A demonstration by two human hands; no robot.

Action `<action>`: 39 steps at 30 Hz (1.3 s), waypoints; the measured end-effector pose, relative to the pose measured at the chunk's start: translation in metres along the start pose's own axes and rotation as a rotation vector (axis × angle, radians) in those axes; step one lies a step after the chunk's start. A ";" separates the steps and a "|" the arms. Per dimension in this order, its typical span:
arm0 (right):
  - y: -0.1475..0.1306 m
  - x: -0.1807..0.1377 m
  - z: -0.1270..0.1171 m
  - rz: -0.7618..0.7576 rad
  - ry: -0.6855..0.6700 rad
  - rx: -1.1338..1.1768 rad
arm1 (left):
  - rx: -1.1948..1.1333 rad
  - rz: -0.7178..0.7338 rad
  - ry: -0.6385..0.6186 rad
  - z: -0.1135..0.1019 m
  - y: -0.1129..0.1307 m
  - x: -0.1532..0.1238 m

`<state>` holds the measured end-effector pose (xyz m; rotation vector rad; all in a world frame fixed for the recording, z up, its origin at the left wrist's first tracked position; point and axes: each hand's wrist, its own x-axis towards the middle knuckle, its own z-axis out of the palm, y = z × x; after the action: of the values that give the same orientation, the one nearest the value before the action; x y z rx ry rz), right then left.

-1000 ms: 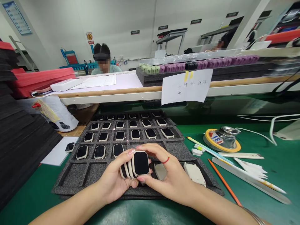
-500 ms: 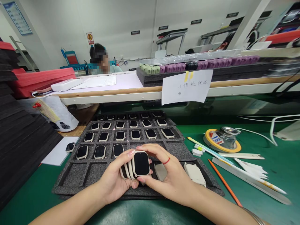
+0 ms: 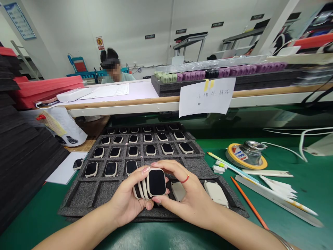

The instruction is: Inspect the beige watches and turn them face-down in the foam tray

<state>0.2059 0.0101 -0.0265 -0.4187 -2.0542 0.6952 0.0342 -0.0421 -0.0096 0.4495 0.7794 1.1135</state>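
Wht sheet (image 3: 206, 99): hdwrtn "卡槽处…" | roll lbl (image 3: 239, 153): "…00" | wall signs (image 3: 100, 43): illeg.

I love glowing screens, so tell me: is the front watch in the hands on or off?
The watch looks off: its screen is plain black, nothing lit. Whether it is only sleeping, I cannot tell.

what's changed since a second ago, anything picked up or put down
Across the bench, the co-worker's head has shifted slightly toward the picture's left. Nothing was visibly picked up or put down: the left hand and right hand still hold the stack of watches over the foam tray, whose watches look unmoved.
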 end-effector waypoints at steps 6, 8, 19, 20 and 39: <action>0.001 0.000 0.001 -0.027 0.022 0.011 | -0.002 0.008 -0.038 -0.004 -0.001 0.001; 0.001 0.000 0.000 -0.034 0.034 0.015 | -0.010 0.001 -0.047 -0.004 -0.001 0.002; 0.000 0.000 0.000 -0.071 0.055 0.018 | -0.036 -0.014 -0.113 -0.007 -0.002 0.004; 0.000 0.000 -0.001 -0.082 0.056 0.015 | -0.036 -0.011 -0.120 -0.007 -0.002 0.003; -0.006 0.002 -0.008 -0.109 0.072 0.022 | -0.015 0.028 -0.126 -0.003 -0.001 0.000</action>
<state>0.2117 0.0091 -0.0183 -0.3119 -1.9842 0.6276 0.0325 -0.0431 -0.0120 0.5138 0.6561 1.1052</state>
